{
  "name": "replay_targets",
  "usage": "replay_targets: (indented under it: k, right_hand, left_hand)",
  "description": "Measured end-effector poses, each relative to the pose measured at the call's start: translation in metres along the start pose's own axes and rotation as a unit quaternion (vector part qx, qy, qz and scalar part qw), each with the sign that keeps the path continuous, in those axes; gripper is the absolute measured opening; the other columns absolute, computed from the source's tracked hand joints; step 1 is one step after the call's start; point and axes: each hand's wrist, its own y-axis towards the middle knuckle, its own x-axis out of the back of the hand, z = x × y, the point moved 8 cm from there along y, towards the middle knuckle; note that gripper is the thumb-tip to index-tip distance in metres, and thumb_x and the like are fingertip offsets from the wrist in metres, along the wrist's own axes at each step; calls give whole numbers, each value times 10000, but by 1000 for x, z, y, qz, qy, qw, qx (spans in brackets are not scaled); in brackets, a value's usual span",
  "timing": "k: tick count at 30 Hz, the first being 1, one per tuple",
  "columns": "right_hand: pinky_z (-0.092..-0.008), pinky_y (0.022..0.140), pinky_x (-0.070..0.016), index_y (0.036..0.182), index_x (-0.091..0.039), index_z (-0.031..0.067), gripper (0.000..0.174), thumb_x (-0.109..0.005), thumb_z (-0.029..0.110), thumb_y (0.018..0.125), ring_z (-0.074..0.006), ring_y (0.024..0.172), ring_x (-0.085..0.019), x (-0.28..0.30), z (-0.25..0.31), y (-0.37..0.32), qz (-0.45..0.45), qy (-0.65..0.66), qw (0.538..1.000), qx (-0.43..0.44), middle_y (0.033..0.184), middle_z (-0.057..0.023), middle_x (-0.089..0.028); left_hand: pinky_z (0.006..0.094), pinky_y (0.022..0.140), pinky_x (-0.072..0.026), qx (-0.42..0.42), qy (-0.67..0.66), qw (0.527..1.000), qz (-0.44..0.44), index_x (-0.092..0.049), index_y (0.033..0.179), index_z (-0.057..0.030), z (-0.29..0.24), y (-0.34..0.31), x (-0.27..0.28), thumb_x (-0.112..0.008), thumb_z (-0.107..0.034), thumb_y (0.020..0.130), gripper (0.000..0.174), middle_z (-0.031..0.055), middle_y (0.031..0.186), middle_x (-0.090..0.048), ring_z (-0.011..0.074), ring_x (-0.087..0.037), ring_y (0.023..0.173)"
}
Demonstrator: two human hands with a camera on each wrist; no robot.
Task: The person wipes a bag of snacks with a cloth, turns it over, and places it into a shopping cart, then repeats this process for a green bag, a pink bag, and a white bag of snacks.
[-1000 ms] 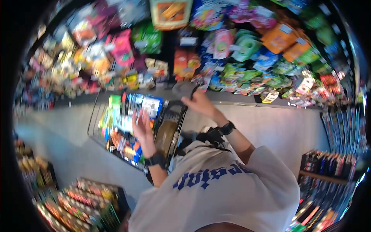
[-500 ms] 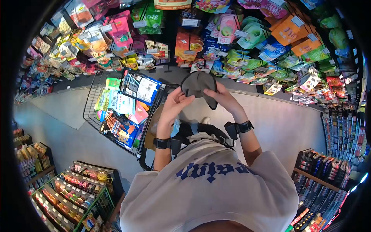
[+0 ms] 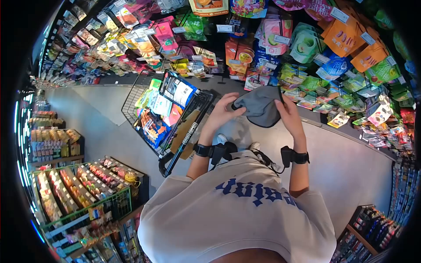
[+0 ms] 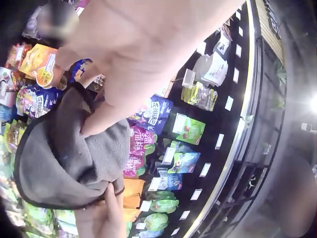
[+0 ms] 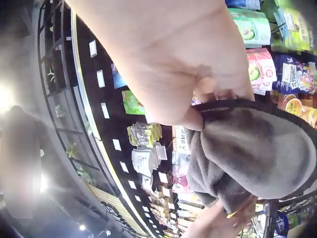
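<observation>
Both hands hold a soft grey cloth piece with black edging (image 3: pixel 262 107) in front of the shirt. My left hand (image 3: pixel 221 115) pinches its left side, thumb against the fabric. On the opposite side, my right hand (image 3: pixel 290 117) grips the edge with its thumb on the near face. The left wrist view shows the fleecy grey cloth (image 4: pixel 59 153) bunched in folds around the left thumb. In the right wrist view, a smooth rounded flap of the cloth (image 5: pixel 257 153) hangs out beyond the right fingers.
A black wire shopping cart (image 3: pixel 131 103) stands to the left, with several snack bags (image 3: pixel 153 127) inside and a long handle bar (image 3: pixel 186 136). Ahead, hanging snack pouches (image 3: pixel 344 39) fill a wall rack. Packed display shelves (image 3: pixel 87 188) stand at lower left, others (image 3: pixel 372 228) at lower right.
First the right hand alone held the grey cloth while the left was over the cart. The left hand then came to the cloth; now both hold it more spread out.
</observation>
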Motion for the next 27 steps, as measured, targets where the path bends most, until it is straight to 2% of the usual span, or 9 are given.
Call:
replay_targets:
  k: [5,7,9,13,15,16,19,21,27]
  right_hand:
    - [-206,685,-391,1315,-542,-35,416,-574,225,992,-48,770,-452,47,-3,-17,-2,-58,998,-20,877,32,-569]
    - [-198,746,-402,1329,-519,-45,431,-583,212,989,-51,827,-474,48,3,-25,19,65,997,-41,943,32,-583]
    - [-206,796,-419,1342,-504,-44,443,-599,195,981,-63,882,-500,59,1,-44,-12,104,993,-58,1016,15,-598]
    - [-239,825,-438,1182,-653,-5,271,-602,72,927,-111,950,-560,75,26,-40,107,117,987,22,1094,-46,-635]
    - [-270,831,-446,1001,-722,2,269,-546,-61,807,-172,966,-591,80,63,-48,162,98,958,216,1066,-88,-651]
    - [-296,863,-445,909,-733,4,339,-490,-103,698,-228,975,-600,82,65,-45,123,72,968,208,1019,-121,-647]
    - [-310,909,-435,928,-718,-12,332,-489,-98,705,-227,1020,-596,76,67,-36,88,71,985,130,1052,-120,-646]
    - [-303,936,-424,961,-711,-29,231,-543,-35,803,-222,1046,-591,66,73,-31,149,46,969,190,1086,-121,-647]
    - [-297,966,-431,1064,-692,-52,268,-715,131,869,-165,1070,-581,30,41,-16,46,35,998,28,1094,-114,-661]
  left_hand:
    - [206,721,-436,14,-101,991,-83,-592,1043,-52,5,-5,-20,-761,-151,850,275,2,933,-608,48,-545,845]
    - [203,698,-425,82,-81,983,-145,-582,1215,-77,18,-13,-21,-731,-140,876,376,20,956,-605,62,-526,807]
    - [220,758,-466,38,-9,993,-115,-549,1313,-76,-21,-17,-32,-731,-56,847,501,43,995,-611,91,-572,888]
    - [294,958,-488,-71,-184,972,-128,-352,1475,-18,-96,-33,-46,-627,169,776,775,146,1170,-622,196,-613,1104]
    - [309,942,-503,-125,-112,981,-97,-233,1529,-32,-125,-36,-51,-553,217,748,880,202,1239,-602,209,-621,1093]
    - [304,939,-502,-94,-90,986,-104,-311,1491,-15,-122,-34,-51,-543,204,760,797,188,1211,-622,199,-629,1073]
    - [290,927,-501,-41,-19,994,-103,-481,1364,20,-86,-21,-37,-527,169,795,590,154,1153,-659,176,-641,1035]
    - [271,903,-501,-18,18,993,-113,-654,1117,55,-80,-26,-30,-499,133,836,330,100,1071,-693,138,-646,996]
    - [244,902,-468,-84,58,994,-38,-628,1195,29,-73,-8,-15,-407,117,844,424,70,1132,-675,109,-603,1024]
